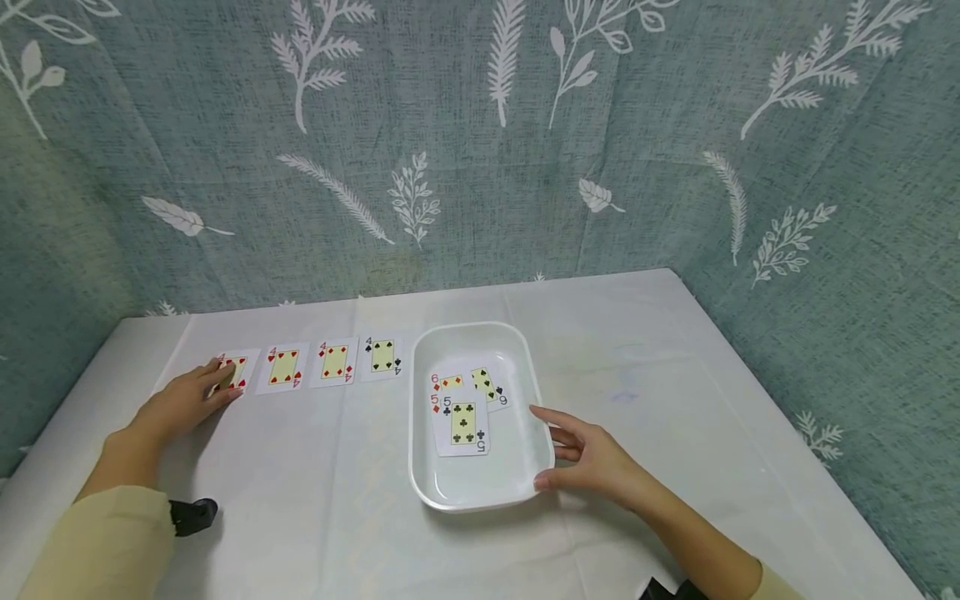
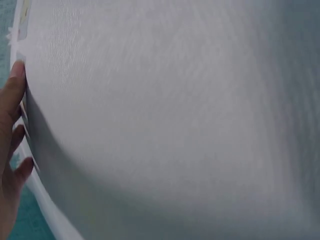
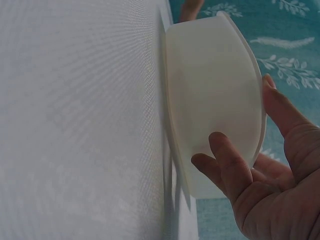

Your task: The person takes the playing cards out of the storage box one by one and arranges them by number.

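Note:
At the left end of a row of playing cards, my left hand [image 1: 182, 402] rests its fingertips on a red four [image 1: 238, 371], partly covering it. To its right lie a four of hearts [image 1: 284, 367], a four of diamonds [image 1: 333, 362] and a black four [image 1: 383, 357], all face up. My right hand [image 1: 592, 457] holds the right side of a white plastic tray [image 1: 430, 492], fingers at its rim and outer wall. Inside lie several overlapping cards, with a five of clubs [image 1: 463, 425] on top. In the right wrist view, fingers [image 3: 230, 162] touch the tray's wall [image 3: 215, 90].
A white cloth [image 1: 645, 375] covers the table. Blue-green fabric with white leaf prints [image 1: 480, 200] hangs behind it and along the sides. Black straps [image 1: 193, 517] show near both wrists.

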### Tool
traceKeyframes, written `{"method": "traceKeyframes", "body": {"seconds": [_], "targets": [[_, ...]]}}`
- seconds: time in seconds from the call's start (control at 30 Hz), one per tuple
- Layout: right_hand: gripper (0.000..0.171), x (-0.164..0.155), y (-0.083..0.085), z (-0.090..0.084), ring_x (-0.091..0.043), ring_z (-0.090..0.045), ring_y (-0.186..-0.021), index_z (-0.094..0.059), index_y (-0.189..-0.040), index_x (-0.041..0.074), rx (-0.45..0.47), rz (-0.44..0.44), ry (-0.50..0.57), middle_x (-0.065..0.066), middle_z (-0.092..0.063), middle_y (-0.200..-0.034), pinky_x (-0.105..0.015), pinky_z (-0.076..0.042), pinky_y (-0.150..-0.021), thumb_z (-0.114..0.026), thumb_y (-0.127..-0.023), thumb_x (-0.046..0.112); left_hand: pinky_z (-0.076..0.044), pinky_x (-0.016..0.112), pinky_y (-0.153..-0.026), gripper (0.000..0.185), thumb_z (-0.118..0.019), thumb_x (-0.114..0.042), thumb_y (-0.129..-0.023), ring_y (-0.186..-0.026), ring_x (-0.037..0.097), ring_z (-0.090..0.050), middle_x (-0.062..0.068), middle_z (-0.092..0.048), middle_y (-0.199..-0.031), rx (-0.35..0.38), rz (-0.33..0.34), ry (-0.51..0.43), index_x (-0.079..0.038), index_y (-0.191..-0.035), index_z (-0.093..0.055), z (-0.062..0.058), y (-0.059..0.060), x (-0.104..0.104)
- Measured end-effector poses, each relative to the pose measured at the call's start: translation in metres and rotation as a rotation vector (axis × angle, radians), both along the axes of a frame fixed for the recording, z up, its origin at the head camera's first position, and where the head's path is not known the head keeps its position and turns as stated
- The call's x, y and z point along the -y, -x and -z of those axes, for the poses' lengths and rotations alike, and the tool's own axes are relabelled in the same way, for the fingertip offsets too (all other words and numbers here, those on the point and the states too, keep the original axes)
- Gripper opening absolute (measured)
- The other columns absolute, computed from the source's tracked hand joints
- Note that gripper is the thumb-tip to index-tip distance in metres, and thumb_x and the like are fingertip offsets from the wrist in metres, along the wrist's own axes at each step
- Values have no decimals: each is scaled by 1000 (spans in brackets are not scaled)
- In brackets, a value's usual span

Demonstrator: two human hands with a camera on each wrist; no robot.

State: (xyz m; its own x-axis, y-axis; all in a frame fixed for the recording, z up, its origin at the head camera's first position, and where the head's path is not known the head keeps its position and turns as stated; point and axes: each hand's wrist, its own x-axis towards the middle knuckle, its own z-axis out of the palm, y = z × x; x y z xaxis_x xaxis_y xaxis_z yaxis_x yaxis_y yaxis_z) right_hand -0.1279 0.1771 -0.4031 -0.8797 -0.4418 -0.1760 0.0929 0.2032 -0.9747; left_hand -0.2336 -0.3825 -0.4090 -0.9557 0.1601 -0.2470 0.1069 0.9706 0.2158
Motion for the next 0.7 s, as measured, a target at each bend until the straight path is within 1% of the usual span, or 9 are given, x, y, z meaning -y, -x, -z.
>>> {"method": "traceKeyframes", "body": {"seconds": [0.07, 0.2, 0.3, 0.33, 0.43, 0.47, 0.57, 0.63, 0.7], "targets": [[90, 0, 0, 0, -34, -56, -117, -36, -146, 10, 0, 1, 2, -24, -50, -135, -31, -53, -83, -84, -69, 11, -23, 71, -98, 82, -38, -59, -95, -127, 60, -20, 37, -19, -145, -7, -7, 11, 8, -141, -29, 0, -1, -1], [91, 1, -1, 0, -34, -57, -117, -36, -146, 10, 1, -3, 6, -24, -49, -135, -31, -54, -83, -84, -69, 11, -23, 71, -98, 84, -40, -60, -93, -127, 60, -20, 36, -18, -146, -6, -31, 2, 8, -141, -29, 1, -3, -1], [91, 1, -1, 0, -34, -57, -117, -36, -146, 9, -1, -7, 5, -25, -49, -135, -31, -54, -83, -84, -68, 12, -19, 71, -100, 88, -45, -59, -92, -130, 59, -15, 36, -13, -147, 5, -83, -71, 8, -143, -22, 0, -6, -3], [91, 2, -1, 0, -34, -57, -117, -36, -146, 9, -1, -8, 5, -25, -49, -135, -31, -54, -83, -84, -68, 12, -17, 70, -100, 89, -46, -59, -92, -131, 59, -13, 36, -11, -147, -2, -102, -100, 7, -144, -19, 0, -7, -4], [91, 2, -2, -1, -34, -57, -117, -36, -146, 9, 0, -13, 6, -25, -49, -135, -30, -54, -83, -84, -69, 12, -14, 71, -100, 88, -49, -54, -93, -133, 58, -7, 35, -5, -148, -43, -148, -212, 4, -147, -11, -5, -11, -8], [91, 2, -2, -1, -34, -56, -117, -35, -146, 8, 0, -16, 9, -25, -49, -135, -30, -54, -83, -84, -69, 12, -14, 71, -100, 86, -48, -52, -94, -133, 57, -5, 35, -4, -149, -65, -155, -238, 2, -148, -9, -7, -11, -10], [91, 2, -2, -2, -36, -56, -117, -35, -146, 6, -12, -21, 18, -26, -48, -136, -30, -54, -83, -84, -70, 11, -15, 72, -98, 81, -49, -47, -96, -133, 58, -7, 34, -6, -150, -132, -140, -299, -3, -150, -8, -15, -11, -16], [90, 2, -2, -2, -37, -55, -117, -34, -145, 4, -26, -23, 26, -28, -48, -135, -30, -53, -83, -83, -70, 10, -18, 73, -97, 80, -49, -46, -96, -132, 59, -12, 34, -8, -150, -158, -134, -311, -8, -151, -8, -20, -9, -21], [90, 2, -2, -2, -37, -56, -117, -34, -145, 4, -33, -20, 22, -28, -48, -135, -30, -53, -83, -84, -70, 11, -23, 72, -95, 79, -51, -46, -95, -128, 60, -20, 35, -14, -148, -182, -130, -305, -10, -152, -9, -24, -8, -26]]}}
